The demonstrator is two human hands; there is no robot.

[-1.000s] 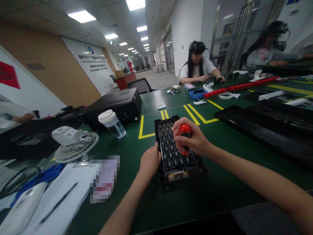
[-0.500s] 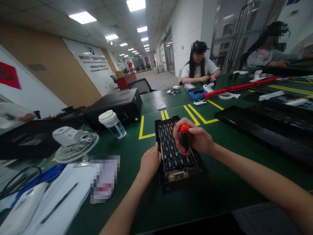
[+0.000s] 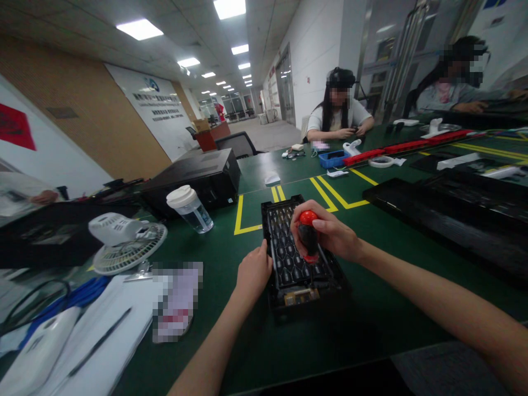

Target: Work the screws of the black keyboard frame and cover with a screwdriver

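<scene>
Lengthwise on the green table lies a black rectangular housing point(image 3: 275, 308), with rows of dark honeycomb-like shapes inside and a small brownish circuit board point(image 3: 302, 297) at its near end. My left hand point(image 3: 253, 270) is closed on the housing's left wall, its thumb along the rim. Above the near half, my right hand point(image 3: 330, 234) grips a red and black screwdriver point(image 3: 308, 236). Its handle stands nearly upright and the thin shaft points down near the circuit board. The tip is too dark to make out, and my right hand covers part of the housing.
To the left are a lidded cup point(image 3: 193, 212), a black computer case point(image 3: 198, 176), a white fan point(image 3: 127, 247) and papers with a pen point(image 3: 101, 341). Large black panels point(image 3: 433, 220) lie at right. Across the table sits a person point(image 3: 340, 113) near a blue tray point(image 3: 332, 159).
My right hand and the screwdriver handle have shifted slightly left, and the handle leans a little more. My left hand and the housing stay in place.
</scene>
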